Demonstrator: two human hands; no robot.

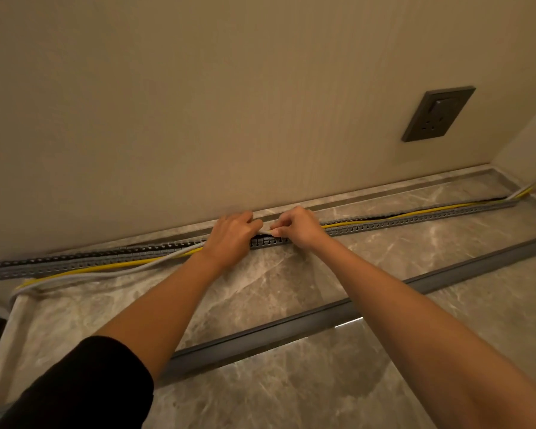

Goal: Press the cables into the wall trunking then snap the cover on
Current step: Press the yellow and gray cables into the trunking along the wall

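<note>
Cables (118, 266) are the job here, a yellow one and a grey one, and they're only partly in the trunking (415, 221), which runs along the foot of the wall (198, 103) on the marble surface (384, 267).

At the far left both cables lie outside the channel, on the surface just in front of it, and the grey one loops over the surface's left edge. Towards the middle they climb up to the slot. My left hand (229, 239) sits right there, fingers curled down over them. Just beside it my right hand (297, 226) has its fingers pinching the grey one at the lip. Right of the hands the yellow one lies inside the channel up to the corner, where both lines come out and go up the side wall (the socket (437, 114) above has nothing plugged in).

What I'd worry about:
- The loose left run looks springy. Let go too soon and it could pull the seated bit back out.
- A cable riding on top of the slotted side would probably stop the cover from clicking home.
- The cover (291, 325) lies loose on the surface under my forearms, well apart from the trunking, so an elbow could knock it.
</note>
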